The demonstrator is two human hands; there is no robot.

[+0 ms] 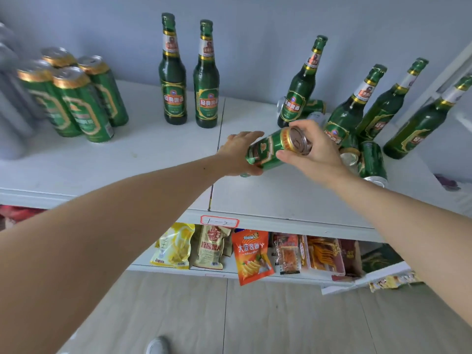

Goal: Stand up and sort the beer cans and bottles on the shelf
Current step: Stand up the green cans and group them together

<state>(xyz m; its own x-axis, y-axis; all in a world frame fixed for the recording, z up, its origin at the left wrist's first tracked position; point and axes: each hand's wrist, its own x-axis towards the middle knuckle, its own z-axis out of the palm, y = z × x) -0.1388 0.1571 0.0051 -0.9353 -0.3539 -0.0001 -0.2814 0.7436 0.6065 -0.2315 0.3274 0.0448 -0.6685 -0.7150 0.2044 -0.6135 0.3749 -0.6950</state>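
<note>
A green beer can (270, 148) is held tilted above the white shelf (153, 159), its silver top toward me. My right hand (314, 152) grips its top end. My left hand (237, 152) cups its lower end with fingers stretched along it. Several upright green cans (76, 95) stand grouped at the left. Two green bottles (190, 72) stand at the back centre. Several more bottles (355, 106) stand at the right, with cans (371, 162) among and in front of them, one (314, 107) lying behind a bottle.
Grey cans (10, 98) stand at the far left edge. A lower shelf holds snack packets (252, 254). A label (219, 222) is stuck on the shelf's front rim. The floor and a shoe (157, 346) show below.
</note>
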